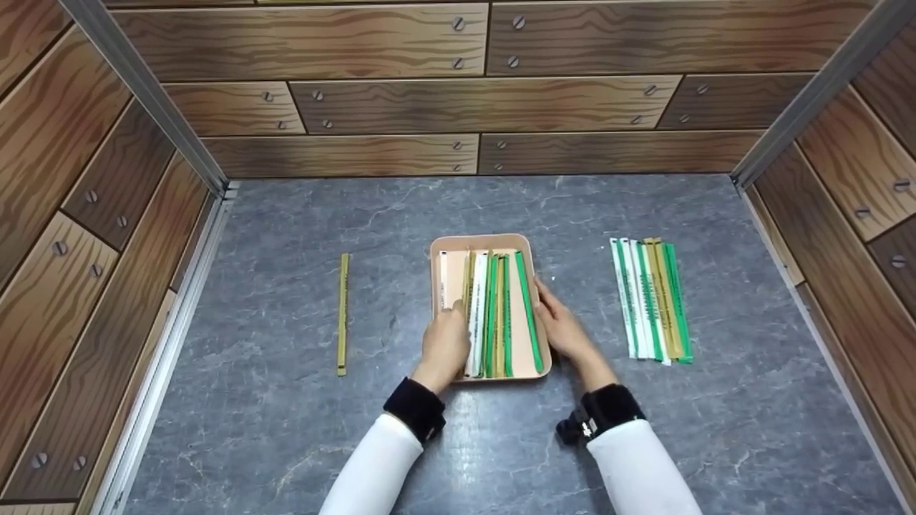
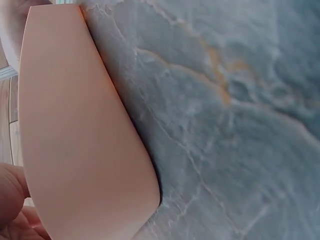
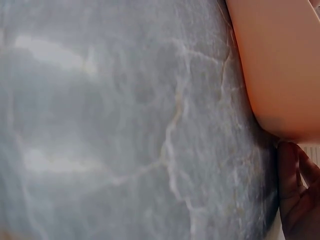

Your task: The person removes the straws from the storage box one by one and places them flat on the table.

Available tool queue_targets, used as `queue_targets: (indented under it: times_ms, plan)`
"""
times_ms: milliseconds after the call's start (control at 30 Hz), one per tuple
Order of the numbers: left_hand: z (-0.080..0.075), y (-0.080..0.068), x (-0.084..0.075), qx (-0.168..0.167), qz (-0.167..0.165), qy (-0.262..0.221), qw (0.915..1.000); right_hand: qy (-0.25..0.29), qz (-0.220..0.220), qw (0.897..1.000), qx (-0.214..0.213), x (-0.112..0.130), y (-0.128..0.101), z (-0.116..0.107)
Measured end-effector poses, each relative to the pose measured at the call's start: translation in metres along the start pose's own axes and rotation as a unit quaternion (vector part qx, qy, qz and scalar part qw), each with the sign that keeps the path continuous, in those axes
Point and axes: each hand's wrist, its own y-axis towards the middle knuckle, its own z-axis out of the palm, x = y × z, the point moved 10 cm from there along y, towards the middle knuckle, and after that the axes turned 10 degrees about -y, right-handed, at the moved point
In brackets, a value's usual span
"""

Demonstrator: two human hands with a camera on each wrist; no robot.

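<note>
On grey table, left hand (image 1: pixel 444 345) in tray (image 1: pixel 485 243) (fingers hidden), right hand (image 1: pixel 562 325) alongside.

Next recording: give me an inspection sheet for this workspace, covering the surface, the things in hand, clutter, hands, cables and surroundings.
Surface: grey marbled tabletop, dry, no spills seen.
Things in hand: peach tray at centre, holding white, green and olive wrapped sticks laid lengthwise.
Clutter: one olive stick lying alone left of the tray; a row of white, green and olive sticks on the table to the right.
Hands: left hand rests on the sticks in the tray, grip not clear; right hand lies with straight fingers against the tray's right edge. Both wrists carry black straps.
Cables: nothing seen.
Surroundings: wood-plank printed walls on three sides with metal corner rails.
</note>
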Motion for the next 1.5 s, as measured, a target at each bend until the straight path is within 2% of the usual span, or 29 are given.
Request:
queue_targets:
  times_ms: [267, 533, 667, 833, 933, 1033, 1267, 1500]
  plan:
    - [-0.01, 0.001, 0.003, -0.012, -0.011, -0.009, 0.9998, 0.008, -0.008, 1.0, 0.003, 0.001, 0.001, 0.0]
    - [-0.022, -0.001, 0.006, -0.015, -0.039, -0.068, 0.9968, 0.001, -0.009, 1.0, -0.009, 0.002, 0.001, 0.0]
    - [-0.034, -0.002, 0.009, -0.03, -0.045, -0.086, 0.9948, -0.003, -0.005, 1.0, -0.011, 0.001, 0.0, 0.0]
    - [-0.058, -0.004, 0.018, -0.069, -0.041, -0.096, 0.9922, 0.006, -0.014, 1.0, -0.007, 0.002, 0.0, 0.001]
    - [-0.074, -0.005, 0.026, -0.086, -0.048, -0.101, 0.99, 0.009, -0.011, 1.0, -0.01, 0.002, 0.0, 0.0]
    - [-0.088, -0.007, 0.04, -0.093, -0.075, -0.108, 0.9869, 0.007, -0.014, 1.0, -0.011, 0.002, 0.0, -0.001]
    - [-0.11, -0.014, 0.081, -0.101, -0.135, -0.096, 0.981, 0.015, -0.013, 1.0, -0.005, 0.001, 0.0, 0.001]
    - [-0.132, -0.021, 0.125, -0.136, -0.182, -0.059, 0.9719, 0.007, -0.015, 1.0, -0.016, 0.001, 0.0, -0.002]
